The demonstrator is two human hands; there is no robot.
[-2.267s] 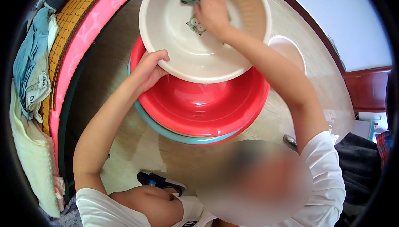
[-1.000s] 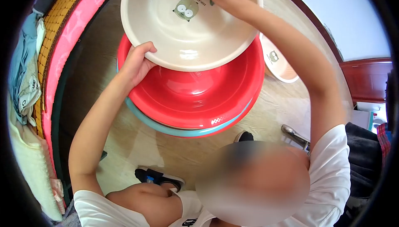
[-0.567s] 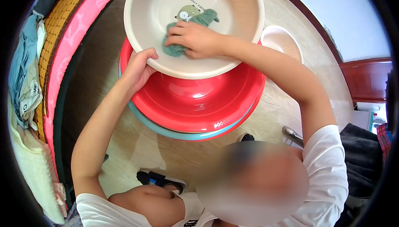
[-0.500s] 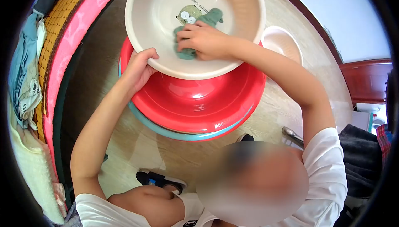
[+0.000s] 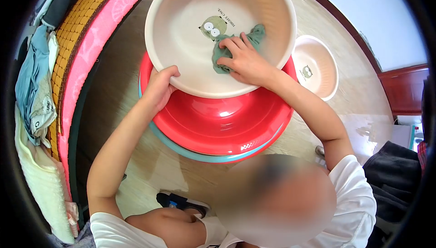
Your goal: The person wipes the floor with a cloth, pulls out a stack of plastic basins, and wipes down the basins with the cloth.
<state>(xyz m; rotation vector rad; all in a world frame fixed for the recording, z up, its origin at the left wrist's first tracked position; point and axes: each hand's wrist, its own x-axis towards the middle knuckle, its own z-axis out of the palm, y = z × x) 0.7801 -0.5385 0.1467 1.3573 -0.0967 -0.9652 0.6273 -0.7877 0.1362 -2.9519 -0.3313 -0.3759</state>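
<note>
A large cream basin [image 5: 181, 30] with an owl print is tilted above a red basin [image 5: 218, 132]. My left hand [image 5: 161, 87] is closed on the cream basin's near left rim, thumb over the edge. Inside the cream basin, my right hand [image 5: 245, 59] presses a crumpled green cloth [image 5: 220, 62] against the lower right part of its inner surface, just below the owl. The fingers are curled on the cloth. Under the red basin shows the edge of a light blue basin [image 5: 181, 152].
A small cream basin [image 5: 323, 66] with an owl print stands on the floor to the right. At the left, clothes [image 5: 34, 80] and a pale towel [image 5: 43, 180] lie along a bed edge with pink trim [image 5: 86, 62]. Dark fabric [image 5: 390, 180] is at the right.
My right hand has moved the cloth from the basin's far side down to the near part, then rightward. My left hand keeps its grip on the rim. The small basin shows more fully.
</note>
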